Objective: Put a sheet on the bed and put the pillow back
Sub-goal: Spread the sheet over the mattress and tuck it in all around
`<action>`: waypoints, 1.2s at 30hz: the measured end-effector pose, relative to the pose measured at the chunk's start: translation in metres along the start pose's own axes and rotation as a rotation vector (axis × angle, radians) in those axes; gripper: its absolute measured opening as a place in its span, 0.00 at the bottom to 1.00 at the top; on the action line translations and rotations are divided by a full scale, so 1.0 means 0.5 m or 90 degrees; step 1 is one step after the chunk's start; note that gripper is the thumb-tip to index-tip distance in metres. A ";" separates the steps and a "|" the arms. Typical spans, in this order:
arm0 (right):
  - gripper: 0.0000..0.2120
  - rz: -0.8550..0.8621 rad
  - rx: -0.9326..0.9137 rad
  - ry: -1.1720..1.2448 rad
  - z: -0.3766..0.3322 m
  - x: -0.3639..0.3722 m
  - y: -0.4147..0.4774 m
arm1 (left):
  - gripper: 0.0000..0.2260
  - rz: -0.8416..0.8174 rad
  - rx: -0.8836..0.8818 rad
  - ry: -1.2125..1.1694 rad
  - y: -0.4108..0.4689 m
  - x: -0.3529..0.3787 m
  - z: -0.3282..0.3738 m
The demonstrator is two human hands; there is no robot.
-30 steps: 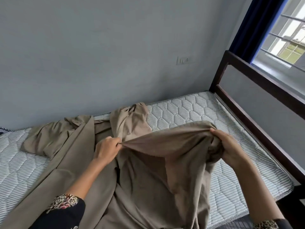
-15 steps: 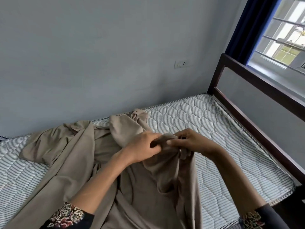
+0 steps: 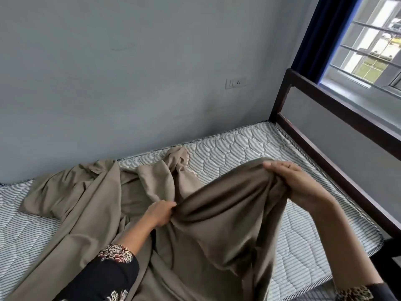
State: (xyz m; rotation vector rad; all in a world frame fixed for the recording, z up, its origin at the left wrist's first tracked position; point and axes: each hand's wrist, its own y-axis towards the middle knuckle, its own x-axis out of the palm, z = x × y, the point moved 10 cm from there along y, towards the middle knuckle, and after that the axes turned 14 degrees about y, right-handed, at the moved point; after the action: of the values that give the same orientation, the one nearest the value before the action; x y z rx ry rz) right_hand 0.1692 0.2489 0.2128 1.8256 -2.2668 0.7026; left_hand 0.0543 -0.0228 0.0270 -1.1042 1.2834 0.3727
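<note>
A tan bed sheet (image 3: 91, 205) lies crumpled over the middle of a quilted grey-striped mattress (image 3: 243, 148). My left hand (image 3: 159, 215) grips a bunched edge of the sheet low over the bed. My right hand (image 3: 290, 183) holds the same edge higher and further right, fingers curled over the fabric. Between the two hands the sheet hangs stretched in a loose fold. No pillow is in view.
A dark wooden bed frame (image 3: 338, 170) with a rail runs along the right end of the mattress. A grey wall with a switch plate (image 3: 236, 83) backs the bed. A window (image 3: 373, 42) with a dark curtain is at the upper right.
My hands were together on the sheet half a second ago. They have drawn apart, the right one going up and right, stretching the edge between them.
</note>
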 end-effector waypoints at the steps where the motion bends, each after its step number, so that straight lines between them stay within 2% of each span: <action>1: 0.10 0.115 -0.033 -0.041 -0.006 -0.051 0.012 | 0.12 0.036 -0.024 -0.044 0.001 -0.016 -0.013; 3: 0.07 0.268 -0.060 -0.163 -0.009 -0.114 0.026 | 0.11 0.163 -0.044 -0.095 -0.013 -0.103 -0.012; 4: 0.14 0.293 -0.054 -0.229 -0.002 -0.122 0.036 | 0.11 0.233 -0.032 -0.098 -0.028 -0.158 0.004; 5: 0.22 0.265 -0.046 -0.292 0.006 -0.104 0.045 | 0.11 0.292 -0.009 -0.101 -0.046 -0.214 0.027; 7: 0.34 0.107 -0.039 -0.405 0.041 -0.028 0.068 | 0.11 0.395 0.054 -0.137 -0.088 -0.311 0.083; 9: 0.35 -0.074 0.011 -0.441 0.095 0.068 0.069 | 0.09 0.447 0.127 -0.211 -0.122 -0.376 0.138; 11: 0.19 -0.198 0.054 -0.396 0.132 0.132 0.063 | 0.08 0.400 0.201 -0.328 -0.126 -0.394 0.179; 13: 0.03 -0.212 0.021 -0.372 0.121 0.148 0.065 | 0.09 0.294 0.252 -0.477 -0.111 -0.377 0.192; 15: 0.11 -0.209 0.002 -0.374 0.100 0.140 0.063 | 0.13 0.153 0.261 -0.556 -0.096 -0.331 0.191; 16: 0.14 -0.217 0.007 -0.367 0.092 0.137 0.057 | 0.13 0.098 0.258 -0.541 -0.094 -0.307 0.192; 19: 0.14 -0.246 0.012 -0.335 0.073 0.131 0.034 | 0.06 0.032 0.230 -0.376 -0.085 -0.233 0.187; 21: 0.12 -0.194 -0.020 -0.287 0.054 0.106 0.036 | 0.14 -0.005 0.190 -0.250 -0.071 -0.179 0.168; 23: 0.13 -0.088 -0.071 -0.210 0.033 0.061 0.048 | 0.17 -0.063 0.151 -0.156 -0.054 -0.114 0.135; 27: 0.13 0.114 -0.144 -0.047 -0.002 -0.034 0.049 | 0.15 -0.207 0.055 -0.101 -0.054 0.013 0.043; 29: 0.14 0.159 -0.159 0.003 -0.008 -0.067 0.043 | 0.19 -0.248 -0.011 -0.054 -0.063 0.063 -0.013; 31: 0.17 0.188 -0.176 0.023 -0.011 -0.092 0.038 | 0.19 -0.242 -0.088 -0.017 -0.078 0.091 -0.067; 34: 0.19 0.276 -0.203 0.067 -0.011 -0.130 0.031 | 0.19 -0.208 -0.217 -0.064 -0.081 0.127 -0.148; 36: 0.16 0.357 -0.219 0.081 -0.008 -0.153 0.021 | 0.16 -0.135 -0.280 -0.243 -0.072 0.118 -0.173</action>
State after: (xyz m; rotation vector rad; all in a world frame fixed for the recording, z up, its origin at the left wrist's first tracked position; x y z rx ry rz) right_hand 0.1775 0.3197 0.1834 0.9722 -2.6219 0.4353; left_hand 0.0507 -0.1300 0.0001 -1.4406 0.7538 0.6904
